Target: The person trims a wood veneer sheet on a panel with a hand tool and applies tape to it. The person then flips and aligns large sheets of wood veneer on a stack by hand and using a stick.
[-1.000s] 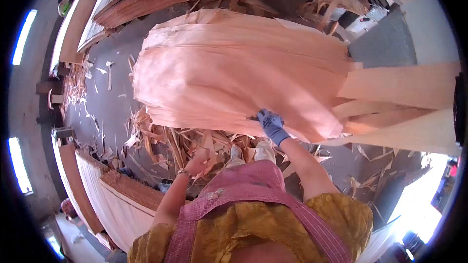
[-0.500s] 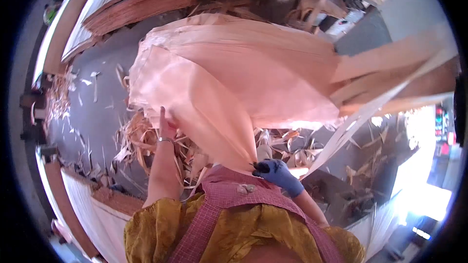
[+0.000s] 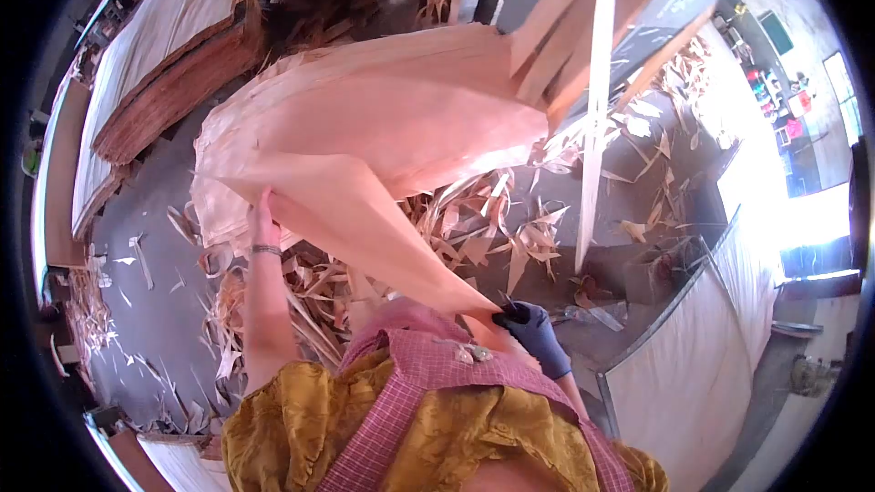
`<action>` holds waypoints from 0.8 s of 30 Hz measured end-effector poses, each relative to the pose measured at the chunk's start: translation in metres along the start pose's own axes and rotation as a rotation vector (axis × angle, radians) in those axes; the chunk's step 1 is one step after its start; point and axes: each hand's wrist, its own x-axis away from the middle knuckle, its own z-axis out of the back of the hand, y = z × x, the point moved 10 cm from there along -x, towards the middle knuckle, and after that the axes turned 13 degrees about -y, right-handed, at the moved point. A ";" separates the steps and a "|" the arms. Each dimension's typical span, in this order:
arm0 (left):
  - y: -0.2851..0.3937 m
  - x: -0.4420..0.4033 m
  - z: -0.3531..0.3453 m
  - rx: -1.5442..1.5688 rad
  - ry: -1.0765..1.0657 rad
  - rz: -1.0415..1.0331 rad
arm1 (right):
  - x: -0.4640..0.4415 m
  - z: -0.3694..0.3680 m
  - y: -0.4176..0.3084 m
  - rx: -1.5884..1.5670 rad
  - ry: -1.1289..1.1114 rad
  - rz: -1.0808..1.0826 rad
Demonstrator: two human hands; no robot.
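Observation:
A large thin wood veneer sheet [image 3: 365, 219] is folded and lifted off a wide pile of veneer sheets [image 3: 401, 118]. Its narrow gathered end is gripped by my right hand [image 3: 538, 335], in a blue-grey glove with dark fingertips, close to my apron. A small dark pointed thing shows at those fingertips, too small to name. My bare left hand [image 3: 264, 223], with a bracelet at the wrist, holds the sheet's other edge near the pile's left side, thumb on top; its other fingers are partly hidden under the sheet.
Veneer scraps [image 3: 492, 219] litter the grey floor [image 3: 164, 210] around the pile. Thick veneer stacks [image 3: 173, 73] stand at the upper left. Long strips [image 3: 597, 109] hang at the upper right. A pale covered stack [image 3: 684, 355] lies at the lower right.
My right hand has drawn the sheet's end from the pile back toward my body. My left hand has come up to the sheet's left edge. The view has turned to the right.

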 end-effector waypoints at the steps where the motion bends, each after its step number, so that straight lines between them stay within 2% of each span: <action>1: 0.005 0.007 -0.005 0.023 -0.033 0.006 | 0.008 -0.004 0.006 0.022 0.044 0.025; 3: 0.023 0.025 -0.006 0.069 -0.079 -0.001 | 0.010 -0.006 0.034 0.070 0.114 0.094; 4: 0.035 0.026 -0.001 0.086 -0.064 -0.040 | 0.008 -0.010 0.042 0.252 0.128 0.122; 5: 0.050 0.035 -0.002 0.083 -0.066 -0.015 | 0.008 -0.011 0.021 0.370 0.109 0.133; 7: 0.069 0.053 -0.016 0.128 -0.062 0.019 | 0.013 -0.002 0.007 0.247 0.189 0.169; 10: 0.095 0.017 0.017 0.004 -0.063 -0.052 | -0.007 0.001 -0.014 0.352 0.329 0.302; 13: 0.116 -0.009 0.018 0.017 -0.072 -0.102 | -0.067 0.006 -0.032 0.338 0.214 0.284; 17: 0.117 -0.071 0.019 0.072 -0.117 -0.075 | -0.139 0.029 -0.073 0.523 0.239 0.236; 18: 0.121 -0.075 0.015 0.072 -0.113 -0.061 | -0.145 0.036 -0.091 0.556 0.287 0.257; 22: 0.111 -0.120 0.012 0.103 -0.169 -0.034 | -0.158 0.033 -0.108 0.549 0.186 0.102; 24: 0.105 -0.119 0.001 0.111 -0.189 -0.016 | -0.140 0.025 -0.097 0.501 0.289 0.118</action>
